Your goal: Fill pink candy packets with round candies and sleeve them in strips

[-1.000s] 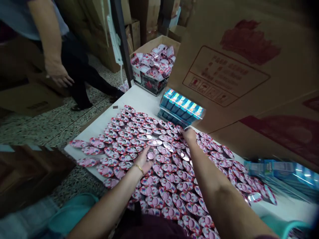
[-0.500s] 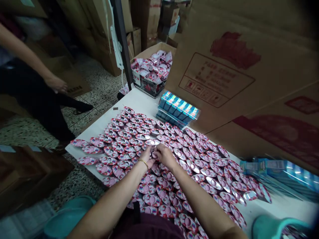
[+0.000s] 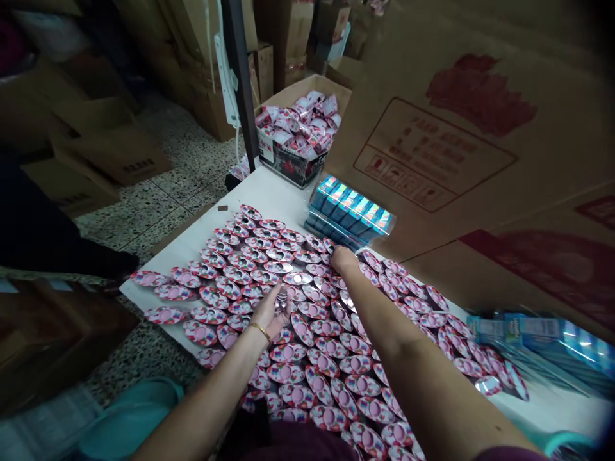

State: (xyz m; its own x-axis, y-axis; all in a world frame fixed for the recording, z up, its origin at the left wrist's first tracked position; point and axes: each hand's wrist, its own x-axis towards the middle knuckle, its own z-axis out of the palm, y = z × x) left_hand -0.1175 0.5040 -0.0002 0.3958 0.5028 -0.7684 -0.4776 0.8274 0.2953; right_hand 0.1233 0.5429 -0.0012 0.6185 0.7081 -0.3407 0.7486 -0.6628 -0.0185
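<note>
Many oval red, white and pink printed pieces (image 3: 288,353) lie in close rows across the white table (image 3: 281,186). Numerous ones bear a pink disc in the middle, while those in the far left rows show a dark round centre. My left hand (image 3: 271,315), with a gold bangle at the wrist, is palm up over the rows, its fingers curled round small, shiny round pieces (image 3: 281,299). Farther off, my right hand (image 3: 344,258) reaches down to the ovals in the back rows. Its fingertips are hidden behind the hand, and I cannot see whether they hold anything.
Behind the table's far end stands an open carton (image 3: 293,163) full of similar printed packs. Blue boxes in clear wrap (image 3: 350,208) lie beside a large cardboard box (image 3: 432,160). More wrapped blue boxes (image 3: 538,336) are at right. A teal tub (image 3: 129,416) stands lower left; a person's dark-clothed leg (image 3: 57,224) is beyond.
My hands have parted: the right has moved forward to the back rows, and the left has shifted slightly left and down, now showing the shiny pieces. The other person's arm has left view.
</note>
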